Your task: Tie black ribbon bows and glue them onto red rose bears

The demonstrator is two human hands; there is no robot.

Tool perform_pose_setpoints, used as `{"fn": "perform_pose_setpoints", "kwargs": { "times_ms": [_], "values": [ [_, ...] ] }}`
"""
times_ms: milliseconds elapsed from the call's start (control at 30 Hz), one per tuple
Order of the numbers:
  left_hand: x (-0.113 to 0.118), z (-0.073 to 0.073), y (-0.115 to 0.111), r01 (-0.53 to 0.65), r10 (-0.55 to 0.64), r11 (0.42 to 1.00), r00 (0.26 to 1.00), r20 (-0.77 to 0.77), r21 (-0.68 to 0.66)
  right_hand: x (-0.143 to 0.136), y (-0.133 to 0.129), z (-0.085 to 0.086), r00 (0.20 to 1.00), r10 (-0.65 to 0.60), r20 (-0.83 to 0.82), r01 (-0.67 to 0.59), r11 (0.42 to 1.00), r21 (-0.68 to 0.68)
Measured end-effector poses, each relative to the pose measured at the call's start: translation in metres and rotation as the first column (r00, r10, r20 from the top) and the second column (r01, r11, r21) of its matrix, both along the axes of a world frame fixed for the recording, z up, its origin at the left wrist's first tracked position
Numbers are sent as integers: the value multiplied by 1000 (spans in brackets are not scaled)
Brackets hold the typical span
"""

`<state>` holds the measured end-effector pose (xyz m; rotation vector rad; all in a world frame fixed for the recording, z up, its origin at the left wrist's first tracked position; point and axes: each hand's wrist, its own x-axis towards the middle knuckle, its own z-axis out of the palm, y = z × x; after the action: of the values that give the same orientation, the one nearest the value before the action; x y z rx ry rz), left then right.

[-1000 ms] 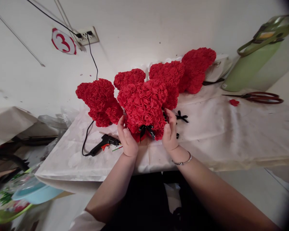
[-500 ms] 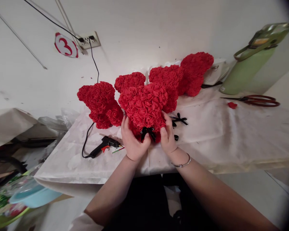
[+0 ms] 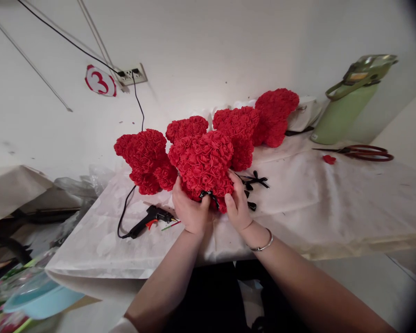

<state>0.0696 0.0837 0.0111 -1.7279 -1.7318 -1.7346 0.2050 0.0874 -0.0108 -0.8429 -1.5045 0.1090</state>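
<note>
Between my two hands is a red rose bear (image 3: 203,159), its surface covered in small foam-like roses. A black ribbon bow (image 3: 208,195) sits at its front, below the head. My left hand (image 3: 190,208) wraps the bear's left side, its thumb at the bow. On the other side, my right hand (image 3: 237,203) grips the bear with curled fingers and wears a silver bangle on the wrist. Several loose black bows (image 3: 256,179) lie just right of the bear. A black glue gun (image 3: 152,219) rests on the table left of my left hand.
More red bears (image 3: 143,159) stand behind and to the left on the cloth-covered table (image 3: 291,203). At the right are scissors (image 3: 365,152), a red petal piece (image 3: 329,159) and a green bottle (image 3: 346,108). A blue basin (image 3: 43,296) is below left. The glue gun's cord runs behind the left bear.
The held bear has tilted and shifted slightly left, with both hands still around it. The camera view has moved a little, so the surroundings appear lower.
</note>
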Motion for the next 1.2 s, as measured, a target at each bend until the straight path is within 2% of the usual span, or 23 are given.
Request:
{"fn": "perform_pose_setpoints", "kwargs": {
  "times_ms": [167, 333, 433, 567, 667, 867, 1200],
  "values": [
    [-4, -1, -3, 67, -67, 997, 998, -19, 39, 0, -1, 0, 999, 12, -30, -13, 1000, -28],
    [-14, -7, -9, 269, -272, 959, 962, 17, 90, 4, 1, -5, 994, -11, -110, 4, 998, -64],
    [-17, -10, -9, 324, -336, 938, 938, 91, 121, 5, 7, -14, 985, -24, -173, 7, 995, -100],
    [-19, -15, -6, 290, -305, 952, 935, 184, 101, 6, 16, -22, 977, -51, -207, 23, 990, -136],
    [-20, -17, -4, 293, -299, 954, 931, 208, 58, 5, 17, -20, 982, -22, -190, -5, 990, -143],
    [-21, -16, -7, 362, -382, 921, 913, 145, 147, 5, 10, -15, 986, 26, -167, -43, 994, -102],
    [-21, -18, -6, 372, -382, 923, 914, 138, 95, 6, 15, -19, 975, 64, -212, -100, 982, -160]
  ]
}}
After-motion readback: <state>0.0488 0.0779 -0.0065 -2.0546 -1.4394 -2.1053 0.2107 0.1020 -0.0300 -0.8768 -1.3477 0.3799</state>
